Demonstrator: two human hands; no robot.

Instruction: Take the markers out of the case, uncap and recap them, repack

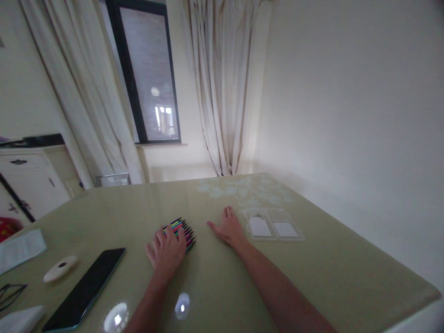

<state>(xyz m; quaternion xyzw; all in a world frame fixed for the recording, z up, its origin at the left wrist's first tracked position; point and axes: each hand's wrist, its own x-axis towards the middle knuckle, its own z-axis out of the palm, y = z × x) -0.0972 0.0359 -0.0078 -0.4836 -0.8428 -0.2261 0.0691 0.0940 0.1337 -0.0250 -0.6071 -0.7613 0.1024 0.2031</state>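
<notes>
My left hand (169,252) rests over a row of coloured pens (188,235) with dark tips, which lie side by side on the table and point up and to the right. Its fingers are spread, with the thumb and index finger touching the pens. The palm hides their near ends. To the right, my right hand (229,227) lies on the tabletop with nothing in it, the thumb stretched out toward the pens. Just beyond that hand is an opened clear plastic case (274,237) with white inserts in both halves.
A black phone or tablet (86,289), a white oval object (60,269), a folded pale cloth or mask (21,249) and a thin black cord or glasses frame (12,293) are on the left. Bright lamp reflections show on the glossy table (333,282). A wall (364,138) borders the right side.
</notes>
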